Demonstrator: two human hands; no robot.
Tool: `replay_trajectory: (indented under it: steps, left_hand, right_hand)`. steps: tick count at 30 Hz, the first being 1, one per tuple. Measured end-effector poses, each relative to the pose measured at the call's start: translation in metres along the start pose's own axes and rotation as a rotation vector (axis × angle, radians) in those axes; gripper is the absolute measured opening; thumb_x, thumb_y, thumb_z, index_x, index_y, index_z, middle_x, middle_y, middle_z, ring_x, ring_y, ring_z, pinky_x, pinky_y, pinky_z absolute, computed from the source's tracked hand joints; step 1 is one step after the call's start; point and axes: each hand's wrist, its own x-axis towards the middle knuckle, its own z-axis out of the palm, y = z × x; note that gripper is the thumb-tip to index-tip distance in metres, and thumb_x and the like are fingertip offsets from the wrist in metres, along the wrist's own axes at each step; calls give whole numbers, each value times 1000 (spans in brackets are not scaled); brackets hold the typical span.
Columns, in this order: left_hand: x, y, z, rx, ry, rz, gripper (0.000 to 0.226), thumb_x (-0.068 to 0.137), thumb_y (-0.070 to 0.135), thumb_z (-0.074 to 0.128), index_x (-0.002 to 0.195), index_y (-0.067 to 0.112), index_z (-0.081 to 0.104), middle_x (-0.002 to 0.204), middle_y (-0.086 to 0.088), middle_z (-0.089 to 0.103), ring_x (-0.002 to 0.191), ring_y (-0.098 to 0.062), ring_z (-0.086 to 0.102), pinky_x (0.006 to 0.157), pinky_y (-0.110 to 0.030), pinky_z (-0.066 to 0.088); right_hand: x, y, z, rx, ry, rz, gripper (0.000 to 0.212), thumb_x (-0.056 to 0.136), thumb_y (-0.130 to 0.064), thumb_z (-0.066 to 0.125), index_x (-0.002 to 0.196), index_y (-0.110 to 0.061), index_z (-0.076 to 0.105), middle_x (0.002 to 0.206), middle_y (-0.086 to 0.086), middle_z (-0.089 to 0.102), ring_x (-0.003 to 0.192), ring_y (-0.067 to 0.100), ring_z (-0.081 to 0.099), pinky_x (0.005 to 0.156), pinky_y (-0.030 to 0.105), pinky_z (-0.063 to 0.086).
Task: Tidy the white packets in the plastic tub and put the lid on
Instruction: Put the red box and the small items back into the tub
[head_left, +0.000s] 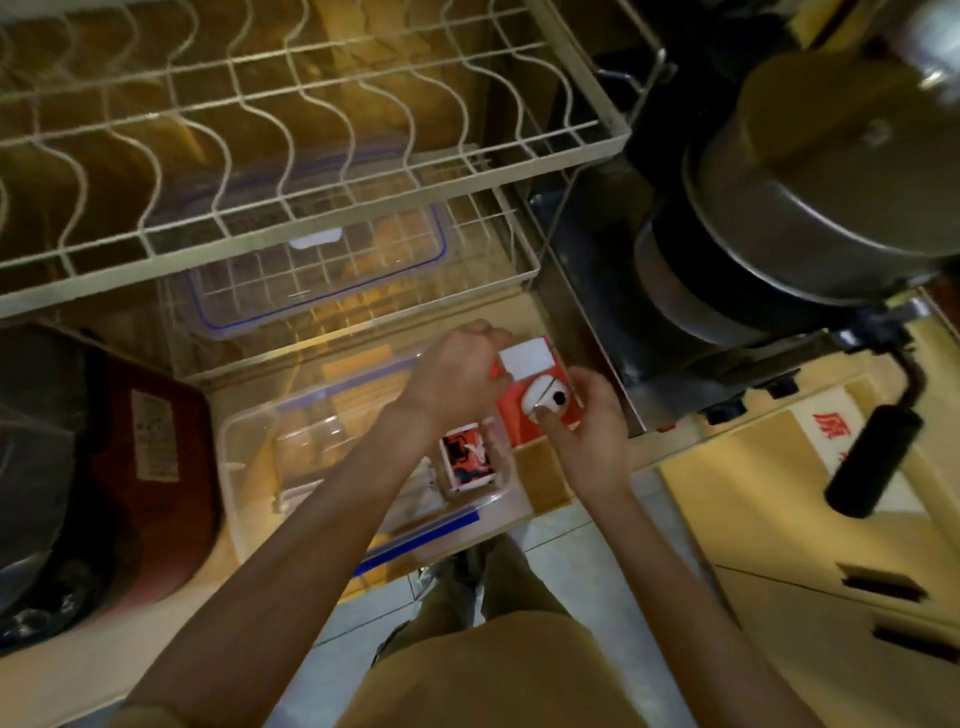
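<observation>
Both hands (457, 371) (587, 421) grip an orange box (519, 410) above the tub's (249, 447) right end. Left fingers pinch what seems a white packet (525, 359); the lid (311, 280) lies beyond, nearer the left hand.

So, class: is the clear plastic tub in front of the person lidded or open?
Open: the plastic tub has no lid on it, and the left hand reaches over its uncovered top.

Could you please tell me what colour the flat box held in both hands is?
The flat cardboard box is orange-red with white patches, seen in the head view.
</observation>
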Motion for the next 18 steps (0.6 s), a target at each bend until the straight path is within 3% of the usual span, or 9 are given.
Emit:
replay_trajectory:
  steps: [6, 11, 18]
  left_hand:
    - [29, 10, 25, 235, -93, 15, 48, 86, 34, 54, 128, 11, 47, 125, -15, 53, 116, -32, 49, 95, -42, 42]
    - [40, 11, 36, 285, -86, -43, 44, 86, 32, 55, 124, 12, 46, 119, -14, 56, 111, -32, 52, 88, -39, 44]
    - [42, 7, 38, 207, -69, -64, 38, 82, 20, 61, 117, 10, 52, 112, -14, 60, 105, -31, 55, 82, -40, 52]
  right_hand:
    - [3, 11, 5, -78, -14, 3, 62, 77, -23, 71, 130, -22, 41, 130, 0, 50, 122, 15, 44, 93, 20, 32]
    - [9, 11, 6, -137, -78, -45, 57, 80, -21, 68, 131, -21, 42, 132, 1, 51, 124, 16, 45, 103, 29, 39]
    - [11, 14, 5, -259, -89, -123, 58, 83, -31, 65, 134, -15, 43, 130, 5, 52, 120, 20, 43, 101, 31, 40]
